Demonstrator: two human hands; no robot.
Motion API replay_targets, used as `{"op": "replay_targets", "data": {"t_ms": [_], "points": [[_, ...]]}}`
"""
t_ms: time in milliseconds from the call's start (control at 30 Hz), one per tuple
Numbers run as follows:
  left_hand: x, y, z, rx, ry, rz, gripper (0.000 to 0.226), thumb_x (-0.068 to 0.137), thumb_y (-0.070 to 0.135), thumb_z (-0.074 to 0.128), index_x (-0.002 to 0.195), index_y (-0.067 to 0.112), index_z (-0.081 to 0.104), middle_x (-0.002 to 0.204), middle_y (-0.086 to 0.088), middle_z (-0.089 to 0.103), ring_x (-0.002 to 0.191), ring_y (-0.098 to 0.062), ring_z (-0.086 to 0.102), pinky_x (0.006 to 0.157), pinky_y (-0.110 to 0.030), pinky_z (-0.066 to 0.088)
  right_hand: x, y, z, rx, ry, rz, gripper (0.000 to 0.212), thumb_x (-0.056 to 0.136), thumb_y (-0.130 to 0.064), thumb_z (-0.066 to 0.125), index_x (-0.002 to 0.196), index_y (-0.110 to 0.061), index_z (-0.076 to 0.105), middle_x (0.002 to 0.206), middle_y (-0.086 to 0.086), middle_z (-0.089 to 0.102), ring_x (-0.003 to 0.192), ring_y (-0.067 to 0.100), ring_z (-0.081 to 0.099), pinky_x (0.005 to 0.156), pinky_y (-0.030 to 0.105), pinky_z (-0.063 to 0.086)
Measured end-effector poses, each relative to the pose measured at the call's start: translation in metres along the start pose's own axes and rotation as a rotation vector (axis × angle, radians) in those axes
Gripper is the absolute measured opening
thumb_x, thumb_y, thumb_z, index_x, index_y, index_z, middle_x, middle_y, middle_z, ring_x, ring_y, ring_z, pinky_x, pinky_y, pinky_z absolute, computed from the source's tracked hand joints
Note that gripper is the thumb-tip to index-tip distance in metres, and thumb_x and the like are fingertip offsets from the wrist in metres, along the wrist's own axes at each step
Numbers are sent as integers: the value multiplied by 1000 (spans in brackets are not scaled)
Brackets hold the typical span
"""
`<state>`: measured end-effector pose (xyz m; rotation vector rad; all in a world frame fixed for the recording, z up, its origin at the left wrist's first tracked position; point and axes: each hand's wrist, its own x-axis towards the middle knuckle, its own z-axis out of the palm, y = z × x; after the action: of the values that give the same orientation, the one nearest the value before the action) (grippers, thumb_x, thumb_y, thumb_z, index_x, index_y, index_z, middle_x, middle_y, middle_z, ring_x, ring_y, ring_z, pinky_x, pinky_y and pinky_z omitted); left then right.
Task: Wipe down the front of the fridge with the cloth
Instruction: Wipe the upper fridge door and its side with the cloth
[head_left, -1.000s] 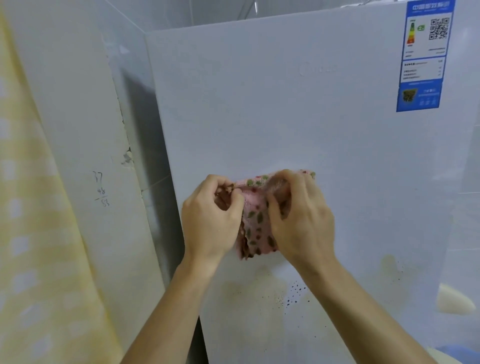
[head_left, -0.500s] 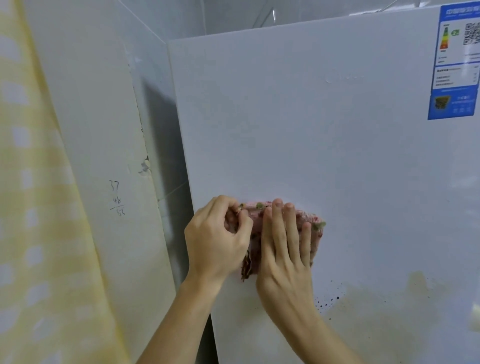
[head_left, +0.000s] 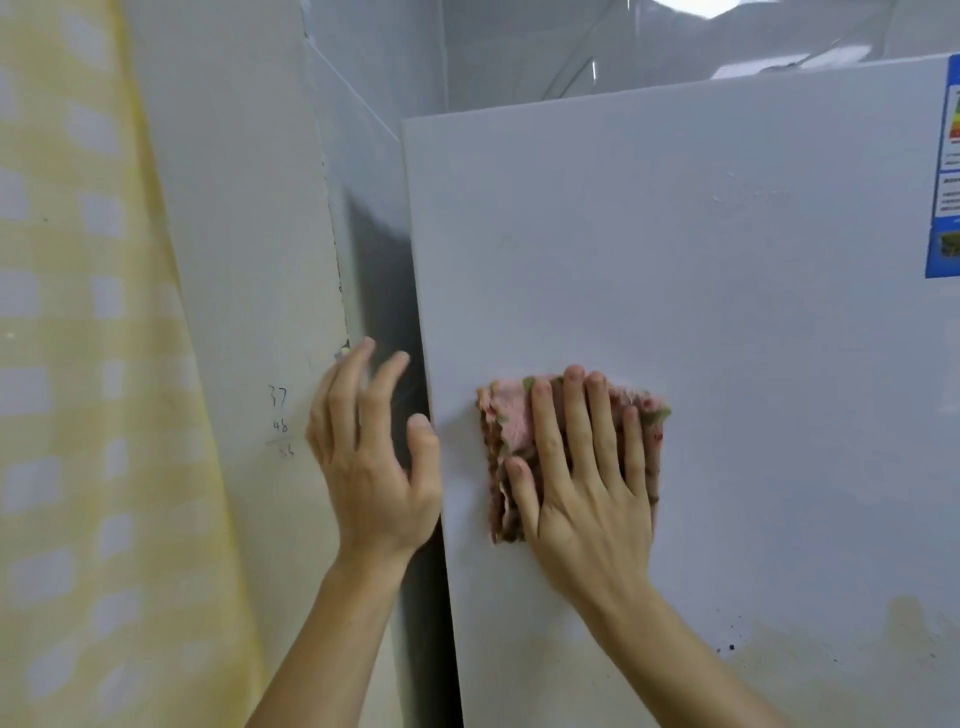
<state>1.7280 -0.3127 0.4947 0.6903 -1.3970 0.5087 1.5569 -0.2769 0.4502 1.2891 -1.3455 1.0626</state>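
The folded pink cloth (head_left: 511, 418) lies flat against the fridge front (head_left: 675, 249), on its left part about halfway up the visible door. The right hand (head_left: 582, 483) presses it there with straight, slightly spread fingers; nothing is curled round it. The left hand (head_left: 374, 467) holds nothing. Its fingers are spread and loosely bent beside the fridge's left edge, and I cannot tell whether it touches the door.

Lower right on the door are a yellowish stain (head_left: 909, 618) and dark specks (head_left: 730, 647). A blue label (head_left: 948, 182) sits at the far right, and a yellow checked curtain (head_left: 78, 364) hangs on the left.

With only a flat palm holding it, the cloth's layers could slip or unfold during a sweep and drop. A dry pass over the specks would likely smear them, and rubbing the label's edge could lift it.
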Motion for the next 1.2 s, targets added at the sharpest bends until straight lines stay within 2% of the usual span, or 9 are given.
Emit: {"op": "replay_targets", "data": {"t_ms": [100,200,300,367,533,633,933,1033,1200], "points": [[18,-18,-1,62,-19,-10,58,98,22,48,153,5,46,163,-14,39,154,-32,31,127,-49,22,60,-14,-2,4,73,-24,62,112,-43,33,165,-11,25,173,12,19,161,27,16,132,44,7],[34,-30,-1,133,-23,33,61,98,18,50,157,4,41,167,-12,35,157,-30,28,127,-52,24,125,-30,-6,33,142,-30,63,111,-42,33,164,-9,27,172,13,21,161,28,17,132,41,2],[48,-36,0,160,-5,69,63,97,17,49,158,3,39,167,-11,35,157,-29,28,127,-51,24,164,-40,-8,133,186,16,62,110,-40,41,160,-3,34,171,16,24,160,29,20,133,42,7],[54,-40,1,166,12,85,63,98,18,48,158,3,38,167,-11,35,157,-27,28,129,-46,21,165,-42,-5,150,210,13,57,111,-36,44,156,-1,41,169,18,27,159,32,22,132,43,10],[56,-46,3,192,61,125,62,95,15,49,156,2,42,164,-11,40,154,-29,34,126,-47,26,89,-41,4,67,118,-87,59,112,-36,41,163,-9,29,172,10,21,161,28,17,131,48,15],[56,-48,3,191,64,143,62,96,15,50,155,1,43,163,-12,41,154,-30,34,126,-48,26,50,-40,7,45,66,-108,63,109,-45,46,164,-19,31,173,4,22,161,25,17,131,47,10],[65,-49,-3,171,69,148,57,93,12,55,150,4,51,156,-11,50,147,-30,42,123,-42,27,199,-47,-1,61,175,-50,74,105,-67,33,164,-23,31,173,5,22,161,29,14,131,51,9],[67,-47,-5,163,74,146,55,94,13,52,148,2,53,153,-12,52,145,-30,43,123,-41,28,216,-52,-1,65,198,-33,66,108,-60,33,164,-26,31,173,5,23,161,29,15,131,50,8],[65,-42,-1,187,81,125,57,93,13,54,149,1,51,155,-14,50,146,-33,42,122,-53,30,180,-46,-2,65,179,-45,56,113,-45,29,165,-25,28,173,6,21,161,28,14,132,46,4]]}}
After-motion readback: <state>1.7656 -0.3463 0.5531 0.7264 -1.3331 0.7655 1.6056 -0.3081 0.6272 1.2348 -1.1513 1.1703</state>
